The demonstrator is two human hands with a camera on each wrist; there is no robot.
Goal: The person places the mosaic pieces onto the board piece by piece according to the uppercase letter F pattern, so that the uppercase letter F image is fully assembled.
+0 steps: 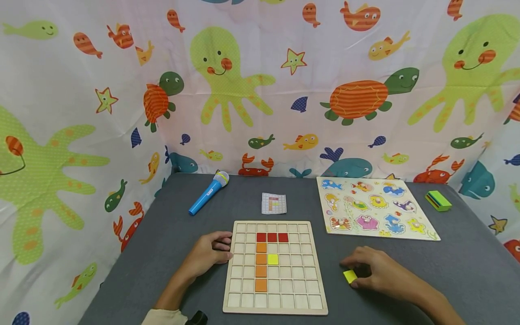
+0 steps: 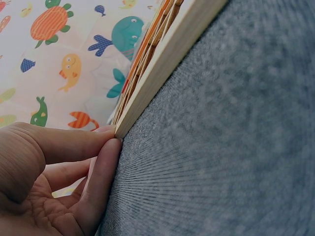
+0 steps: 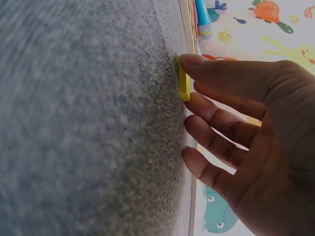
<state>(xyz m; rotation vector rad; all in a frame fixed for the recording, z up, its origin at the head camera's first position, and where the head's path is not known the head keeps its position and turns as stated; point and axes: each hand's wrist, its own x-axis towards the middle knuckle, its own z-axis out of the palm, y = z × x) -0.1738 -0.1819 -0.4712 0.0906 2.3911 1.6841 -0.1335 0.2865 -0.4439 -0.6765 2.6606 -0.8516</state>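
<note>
A wooden grid board (image 1: 284,286) lies flat on the grey table. Three red tiles (image 1: 272,237) form a row near its top, with a column of several orange tiles (image 1: 261,271) below the leftmost; one yellow tile (image 1: 273,259) sits beside that column. At the board's left edge, my left hand (image 1: 207,253) pinches the rim with thumb and fingertips, seen close up in the left wrist view at the board's side (image 2: 147,83). Right of the board, my right hand (image 1: 378,273) holds a loose yellow square tile (image 3: 184,81) between thumb and forefinger, low over the table.
Behind the board lies a small printed grid card (image 1: 274,203). A blue toy microphone (image 1: 208,194) rests at back left. At back right are a sea-animal peg puzzle (image 1: 375,207) and a stack of coloured pieces (image 1: 438,201). A printed curtain (image 1: 252,99) closes off the back.
</note>
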